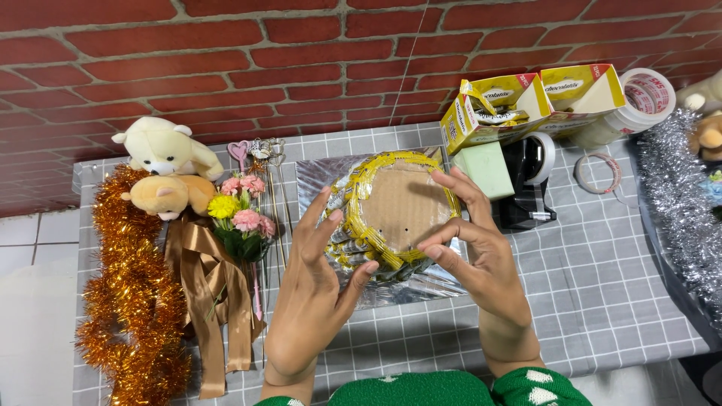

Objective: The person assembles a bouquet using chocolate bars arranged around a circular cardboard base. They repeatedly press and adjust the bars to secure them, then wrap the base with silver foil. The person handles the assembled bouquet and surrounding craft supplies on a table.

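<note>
A round cardboard disc [406,203], its rim wrapped in yellow and silver foil strips, is held tilted above a crumpled silver foil sheet [316,177]. My left hand [312,293] grips the disc's left and lower edge, thumb pressing near the bottom rim. My right hand [474,240] holds its right edge, fingers curled over the rim and thumb underneath. Both sleeves are green with white dots.
On the grey checked tablecloth [602,286] lie orange tinsel [128,293], two plush bears [162,169], a gold ribbon [210,301], small artificial flowers [241,218], yellow cartons [519,101], a black tape dispenser [530,180], tape rolls [647,94] and silver tinsel [684,203]. A brick wall stands behind.
</note>
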